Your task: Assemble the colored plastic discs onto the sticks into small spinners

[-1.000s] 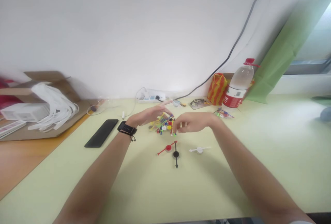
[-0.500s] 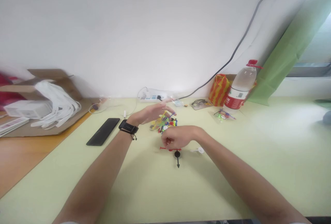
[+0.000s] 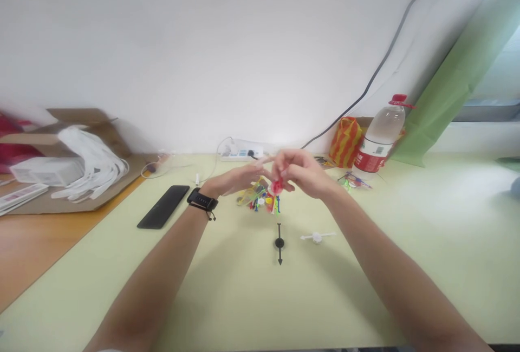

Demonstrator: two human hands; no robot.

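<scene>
Pinch by the right hand: thumb and fingertips closed on a red, round plastic spinner, up above the pale yellow-green table, its edges smeared by blur. In from the other side, the left hand with fingers stretched out, black watch on the wrist; the tips run up against the right hand's outline, so I can't tell whether it grips anything.

Just below, at seven o'clock, a jumbled heap of multicoloured plastic pieces. Six o'clock, a black plastic arrow spinner lying flat; nearer five, a white plastic arrow spinner.

Out to two: a red-and-yellow striped bag, contents hidden, and beside it a clear plastic bottle, red-capped, its red-and-white label too blurred to read. At three, a small cluster of coloured pieces, any wrapping unclear.

Across to nine: an open brown cardboard box, cut off at the frame's edge, carrying looped white strips and a white rectangular block. Closer in, a flat black rectangular slab; towards eleven, a white power strip.
</scene>
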